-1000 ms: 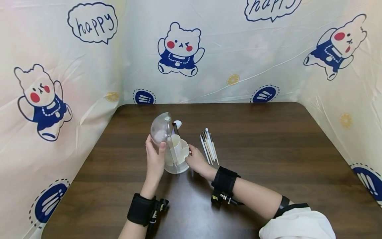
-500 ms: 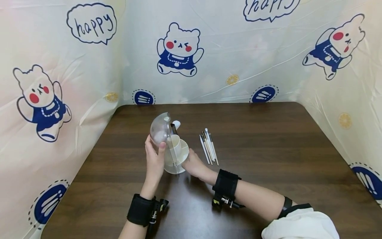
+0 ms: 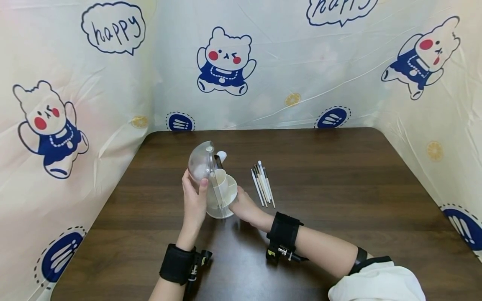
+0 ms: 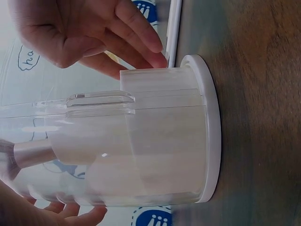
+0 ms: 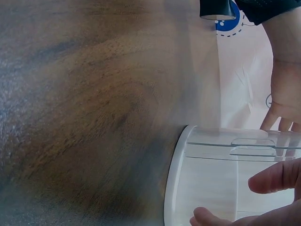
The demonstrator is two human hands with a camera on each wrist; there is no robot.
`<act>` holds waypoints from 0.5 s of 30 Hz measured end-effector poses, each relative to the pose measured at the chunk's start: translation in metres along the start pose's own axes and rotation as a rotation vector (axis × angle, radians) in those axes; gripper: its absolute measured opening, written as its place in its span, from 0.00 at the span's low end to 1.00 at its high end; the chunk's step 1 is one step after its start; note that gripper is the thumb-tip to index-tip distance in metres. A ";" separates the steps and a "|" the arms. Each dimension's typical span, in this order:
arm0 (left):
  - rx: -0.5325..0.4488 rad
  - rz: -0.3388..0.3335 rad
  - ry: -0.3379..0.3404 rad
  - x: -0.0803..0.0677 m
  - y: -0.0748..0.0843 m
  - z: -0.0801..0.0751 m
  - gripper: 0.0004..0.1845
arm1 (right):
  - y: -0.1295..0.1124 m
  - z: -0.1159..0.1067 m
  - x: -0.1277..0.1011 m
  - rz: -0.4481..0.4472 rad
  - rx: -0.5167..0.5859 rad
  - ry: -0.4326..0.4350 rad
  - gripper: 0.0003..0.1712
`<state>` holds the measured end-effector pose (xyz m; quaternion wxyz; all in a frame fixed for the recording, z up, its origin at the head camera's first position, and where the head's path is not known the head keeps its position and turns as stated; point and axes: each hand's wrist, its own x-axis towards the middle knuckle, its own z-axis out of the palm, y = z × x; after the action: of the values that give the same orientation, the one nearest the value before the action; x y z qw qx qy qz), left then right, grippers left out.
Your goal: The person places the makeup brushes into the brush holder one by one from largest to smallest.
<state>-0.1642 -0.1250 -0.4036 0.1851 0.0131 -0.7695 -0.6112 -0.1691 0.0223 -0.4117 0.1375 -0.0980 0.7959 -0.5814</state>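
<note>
head view shows my left hand [image 3: 194,196] curled round the clear domed cover [image 3: 201,165] of a brush holder [image 3: 220,196], thumb on the near side of the dome and fingers wrapped behind it, so i grip it. the holder stands on its round white base [image 3: 222,213] on the dark wooden table [image 3: 339,175], left of the table's middle and toward my side. my right hand [image 3: 244,205] sits just right of the holder, fingertips touching its lower wall near the base; the fingers are bent against it, thumb below, in a light pinch on the wall as the right wrist view shows [image 5: 273,179]. inside the holder there is a white inner cup [image 3: 222,184], and a brush with a metal ferrule [image 4: 28,155] shows through the cover in the left wrist view. a loose row of white brushes [image 3: 263,186] lies on the table just right of the holder, clear of my right hand. behind the holder hangs a sheet with cartoon bears [image 3: 225,62].
</note>
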 end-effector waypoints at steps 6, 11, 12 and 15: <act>0.000 -0.004 -0.005 0.000 0.002 0.000 0.56 | 0.000 0.000 0.004 0.003 -0.029 0.036 0.33; 0.001 -0.005 -0.002 0.001 0.002 0.000 0.56 | 0.002 0.000 0.004 0.003 -0.044 0.034 0.33; 0.003 -0.005 -0.001 0.001 0.002 0.000 0.57 | 0.002 0.000 0.004 0.004 -0.048 0.031 0.33; 0.007 -0.009 -0.003 0.001 0.002 0.000 0.57 | 0.002 0.000 0.004 0.003 -0.055 0.024 0.32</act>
<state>-0.1649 -0.1254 -0.4017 0.1814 0.0164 -0.7718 -0.6092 -0.1731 0.0219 -0.4138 0.1258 -0.0937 0.8133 -0.5603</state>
